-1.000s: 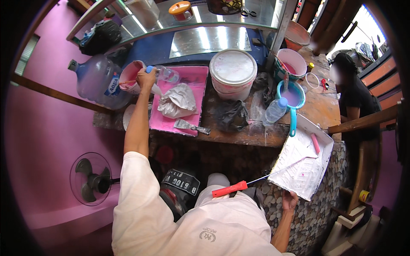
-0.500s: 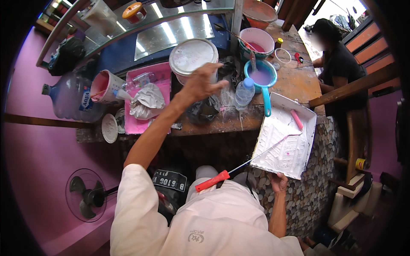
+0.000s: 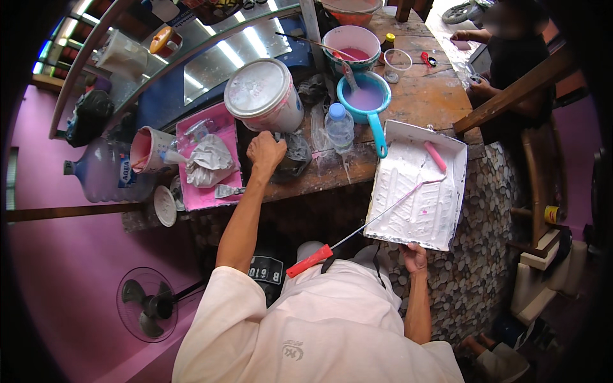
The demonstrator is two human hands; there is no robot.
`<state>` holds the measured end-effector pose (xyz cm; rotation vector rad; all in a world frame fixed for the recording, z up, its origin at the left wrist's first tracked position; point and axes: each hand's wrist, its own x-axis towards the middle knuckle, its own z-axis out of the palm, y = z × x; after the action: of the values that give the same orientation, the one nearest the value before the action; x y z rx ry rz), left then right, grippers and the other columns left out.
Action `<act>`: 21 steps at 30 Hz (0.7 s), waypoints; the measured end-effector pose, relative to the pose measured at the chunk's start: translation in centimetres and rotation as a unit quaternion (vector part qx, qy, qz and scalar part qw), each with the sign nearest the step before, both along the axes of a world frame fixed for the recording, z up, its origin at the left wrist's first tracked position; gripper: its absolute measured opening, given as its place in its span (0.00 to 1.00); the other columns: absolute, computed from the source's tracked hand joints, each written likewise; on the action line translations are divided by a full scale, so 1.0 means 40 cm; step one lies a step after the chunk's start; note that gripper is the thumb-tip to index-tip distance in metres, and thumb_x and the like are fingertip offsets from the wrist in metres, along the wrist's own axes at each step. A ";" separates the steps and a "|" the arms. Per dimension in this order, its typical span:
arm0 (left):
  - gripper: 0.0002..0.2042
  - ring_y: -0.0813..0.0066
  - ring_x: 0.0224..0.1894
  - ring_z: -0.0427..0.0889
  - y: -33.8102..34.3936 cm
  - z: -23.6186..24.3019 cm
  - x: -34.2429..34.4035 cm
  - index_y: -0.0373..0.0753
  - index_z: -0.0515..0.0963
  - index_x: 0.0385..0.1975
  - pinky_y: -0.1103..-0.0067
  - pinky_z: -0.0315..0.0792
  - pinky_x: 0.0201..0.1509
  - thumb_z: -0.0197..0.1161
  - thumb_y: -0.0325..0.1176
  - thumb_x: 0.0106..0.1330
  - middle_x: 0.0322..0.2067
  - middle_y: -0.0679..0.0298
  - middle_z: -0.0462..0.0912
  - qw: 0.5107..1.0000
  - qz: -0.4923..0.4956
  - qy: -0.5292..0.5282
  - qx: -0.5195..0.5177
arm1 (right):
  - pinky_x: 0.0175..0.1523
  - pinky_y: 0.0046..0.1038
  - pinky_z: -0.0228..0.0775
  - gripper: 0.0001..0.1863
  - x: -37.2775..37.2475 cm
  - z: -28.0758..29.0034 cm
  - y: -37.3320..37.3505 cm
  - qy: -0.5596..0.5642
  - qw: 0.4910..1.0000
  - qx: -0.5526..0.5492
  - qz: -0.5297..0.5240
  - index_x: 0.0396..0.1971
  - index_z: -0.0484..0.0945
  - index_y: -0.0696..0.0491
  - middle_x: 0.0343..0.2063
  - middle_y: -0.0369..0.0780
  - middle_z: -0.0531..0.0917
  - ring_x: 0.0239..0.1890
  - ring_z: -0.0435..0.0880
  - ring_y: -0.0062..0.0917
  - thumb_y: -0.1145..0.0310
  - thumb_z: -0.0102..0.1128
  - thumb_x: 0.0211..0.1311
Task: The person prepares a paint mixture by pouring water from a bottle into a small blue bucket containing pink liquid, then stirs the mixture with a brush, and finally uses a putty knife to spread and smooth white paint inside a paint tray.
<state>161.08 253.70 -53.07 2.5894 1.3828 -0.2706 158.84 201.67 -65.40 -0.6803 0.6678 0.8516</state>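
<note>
My left hand (image 3: 266,150) is closed at the table's front edge, right beside a crumpled black plastic bag (image 3: 295,155). Its fingertips are hidden, so what they grip cannot be seen. Behind it stands a white lidded bucket (image 3: 258,88). My right hand (image 3: 414,257) grips the near rim of a white paint tray (image 3: 418,207), thumb on top. Across the paint-smeared tray lies a paint roller, its pink roller head (image 3: 435,157) inside and its red handle (image 3: 309,260) sticking out toward my lap.
Left on the wooden table (image 3: 424,89), a pink tray (image 3: 220,202) holds a crumpled white bag (image 3: 209,161). A clear bottle (image 3: 339,129) stands beside a turquoise dipper (image 3: 378,133) of lilac liquid. Behind is a bucket of pink paint (image 3: 352,52). Another person (image 3: 520,64) is at the far right.
My left hand has come down from in front of the lidded bucket to beside the black bag, and its spread fingers have closed. My right hand still holds the paint tray. The view has shifted.
</note>
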 end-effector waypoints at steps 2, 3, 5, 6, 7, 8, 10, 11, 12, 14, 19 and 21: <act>0.18 0.56 0.36 0.82 -0.001 0.005 -0.012 0.34 0.80 0.29 0.66 0.73 0.41 0.62 0.45 0.49 0.29 0.51 0.82 0.997 0.016 -0.079 -0.009 | 0.58 0.39 0.66 0.26 0.011 0.013 -0.007 0.000 1.000 -0.001 -0.003 0.47 0.70 0.58 0.44 0.40 0.77 0.48 0.75 0.32 0.82 0.56 0.41; 0.18 0.56 0.36 0.82 0.010 -0.003 -0.032 0.34 0.80 0.29 0.66 0.73 0.41 0.62 0.45 0.49 0.29 0.51 0.82 0.997 0.025 -0.078 -0.004 | 0.58 0.39 0.66 0.26 0.013 0.023 -0.001 0.002 1.000 0.002 -0.001 0.48 0.70 0.59 0.44 0.40 0.77 0.49 0.75 0.32 0.82 0.56 0.41; 0.13 0.65 0.29 0.82 0.035 -0.021 -0.080 0.35 0.81 0.24 0.71 0.72 0.36 0.62 0.40 0.50 0.22 0.57 0.82 0.933 0.127 -0.284 -0.180 | 0.59 0.40 0.65 0.28 0.018 0.007 -0.031 0.017 1.000 0.016 0.016 0.49 0.69 0.58 0.46 0.40 0.77 0.51 0.74 0.32 0.82 0.56 0.41; 0.10 0.71 0.23 0.80 0.024 -0.011 -0.077 0.34 0.81 0.20 0.75 0.70 0.32 0.62 0.37 0.51 0.18 0.59 0.81 0.921 0.134 -0.329 -0.159 | 0.60 0.40 0.64 0.29 0.008 -0.017 -0.030 0.031 0.999 0.022 0.017 0.50 0.68 0.58 0.48 0.40 0.76 0.52 0.73 0.33 0.82 0.56 0.41; 0.11 0.72 0.23 0.80 0.019 0.014 -0.073 0.34 0.80 0.19 0.75 0.70 0.30 0.62 0.36 0.52 0.18 0.58 0.81 0.913 0.136 -0.351 -0.161 | 0.59 0.39 0.65 0.27 0.009 -0.004 -0.018 0.020 1.000 0.023 0.005 0.49 0.69 0.60 0.46 0.43 0.77 0.51 0.74 0.34 0.82 0.56 0.42; 0.11 0.72 0.21 0.79 0.017 0.041 -0.072 0.33 0.80 0.17 0.75 0.70 0.28 0.62 0.36 0.52 0.17 0.59 0.81 0.913 0.134 -0.346 -0.167 | 0.57 0.38 0.66 0.26 0.017 0.020 0.002 0.011 1.000 0.026 -0.004 0.48 0.69 0.62 0.45 0.45 0.77 0.49 0.75 0.35 0.82 0.56 0.43; 0.11 0.73 0.17 0.77 0.021 0.049 -0.084 0.33 0.78 0.15 0.74 0.69 0.24 0.61 0.35 0.51 0.13 0.61 0.78 0.913 0.116 -0.363 -0.145 | 0.60 0.38 0.63 0.28 0.010 0.002 -0.008 0.013 0.999 0.034 -0.030 0.50 0.68 0.61 0.48 0.45 0.76 0.52 0.73 0.36 0.83 0.54 0.42; 0.10 0.74 0.16 0.76 0.014 0.062 -0.088 0.34 0.78 0.14 0.75 0.68 0.22 0.60 0.34 0.50 0.12 0.60 0.78 0.893 0.147 -0.389 -0.172 | 0.63 0.38 0.60 0.31 0.008 -0.014 -0.015 0.014 0.998 0.044 -0.035 0.53 0.66 0.60 0.50 0.45 0.74 0.54 0.71 0.37 0.84 0.54 0.42; 0.10 0.76 0.15 0.75 0.006 0.076 -0.091 0.33 0.78 0.14 0.76 0.67 0.21 0.60 0.33 0.50 0.12 0.61 0.77 0.882 0.153 -0.412 -0.166 | 0.64 0.38 0.59 0.33 0.013 -0.015 -0.018 0.007 0.998 0.045 -0.030 0.55 0.65 0.59 0.52 0.45 0.73 0.56 0.70 0.37 0.84 0.54 0.41; 0.09 0.77 0.14 0.73 -0.004 0.125 -0.108 0.33 0.77 0.13 0.77 0.66 0.21 0.61 0.32 0.49 0.11 0.62 0.76 0.865 0.190 -0.439 -0.151 | 0.64 0.38 0.60 0.33 0.021 -0.008 -0.024 0.004 0.999 0.031 -0.009 0.54 0.65 0.59 0.51 0.44 0.73 0.55 0.71 0.36 0.84 0.54 0.40; 0.09 0.81 0.14 0.70 0.018 0.272 -0.192 0.33 0.77 0.13 0.80 0.64 0.20 0.62 0.31 0.48 0.11 0.65 0.74 0.832 0.234 -0.483 -0.141 | 0.62 0.37 0.62 0.34 0.043 -0.014 -0.055 0.002 1.000 0.011 0.029 0.54 0.65 0.58 0.51 0.43 0.74 0.53 0.72 0.34 0.84 0.55 0.39; 0.07 0.87 0.16 0.64 0.039 0.352 -0.246 0.38 0.75 0.15 0.85 0.58 0.22 0.65 0.29 0.50 0.14 0.72 0.73 0.822 0.262 -0.481 -0.156 | 0.60 0.35 0.67 0.31 0.051 -0.018 -0.058 -0.018 0.999 0.025 0.028 0.52 0.68 0.58 0.49 0.41 0.76 0.51 0.74 0.33 0.84 0.56 0.40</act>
<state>151.26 255.25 -38.97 1.5359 1.3563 0.7313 160.86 199.34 -66.11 -0.6695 0.5963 0.9025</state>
